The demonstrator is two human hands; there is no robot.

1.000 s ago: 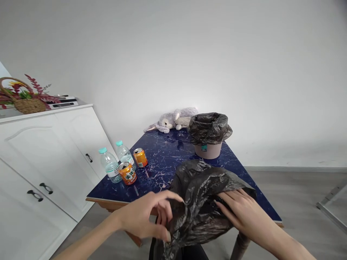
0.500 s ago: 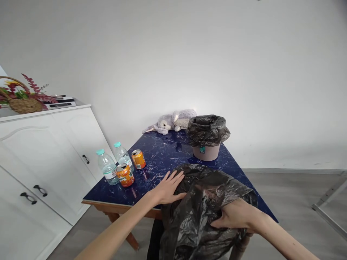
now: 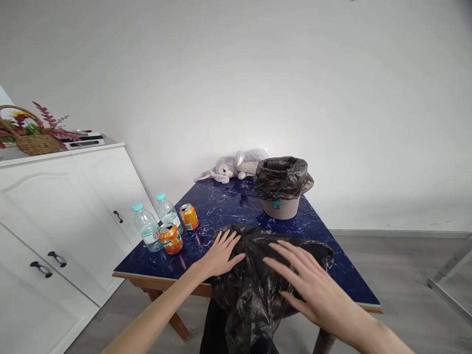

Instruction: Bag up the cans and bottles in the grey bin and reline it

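A black plastic bag (image 3: pixel 254 275) lies crumpled over the near edge of the blue marbled table (image 3: pixel 228 209), its lower part hanging down toward the front. My left hand (image 3: pixel 221 255) rests on the bag's left side with the fingers spread. Over the right part of the bag, my right hand (image 3: pixel 308 280) is stretched out with its fingers apart; whether it touches the plastic I cannot tell. Neither hand grips anything. Beyond the bag stands a small pinkish-grey trash bin (image 3: pixel 282 209), lined with another black bag (image 3: pixel 283 179) folded over its rim.
To the left stand two clear bottles (image 3: pixel 147 228) with teal caps and two orange soda cans (image 3: pixel 170 239). A plush rabbit (image 3: pixel 230 167) lies at the back against the wall. A white cabinet (image 3: pixel 66 196) beside the table carries a flower basket (image 3: pixel 37 143).
My right hand has come out from under the bag's folds and now spreads above it. The bag has flattened and shifted left, and my left hand has moved slightly left with it.
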